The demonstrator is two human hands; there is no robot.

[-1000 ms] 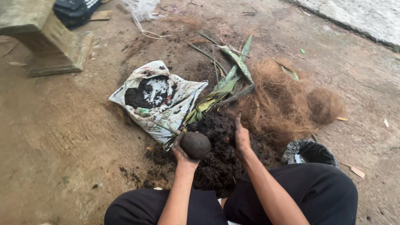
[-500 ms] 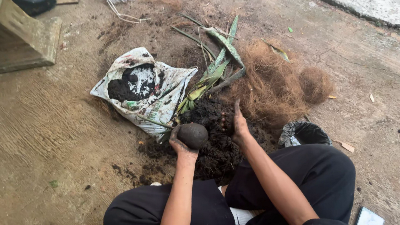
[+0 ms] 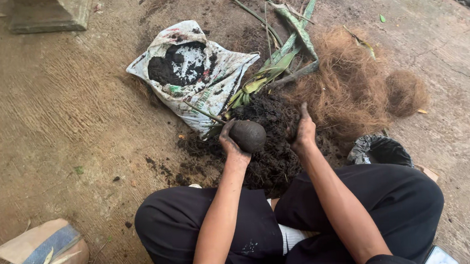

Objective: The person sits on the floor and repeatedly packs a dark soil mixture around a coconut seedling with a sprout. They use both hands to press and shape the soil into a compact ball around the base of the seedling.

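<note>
My left hand (image 3: pixel 230 145) cups a round, dark ball of soil (image 3: pixel 248 135) over the black soil heap (image 3: pixel 273 145); my right hand (image 3: pixel 304 129) presses the heap beside it; a white sack of dark soil (image 3: pixel 192 68), long green leaves (image 3: pixel 287 48) and brown coconut fibre (image 3: pixel 350 91) lie beyond on the dirt floor (image 3: pixel 47 126).
</note>
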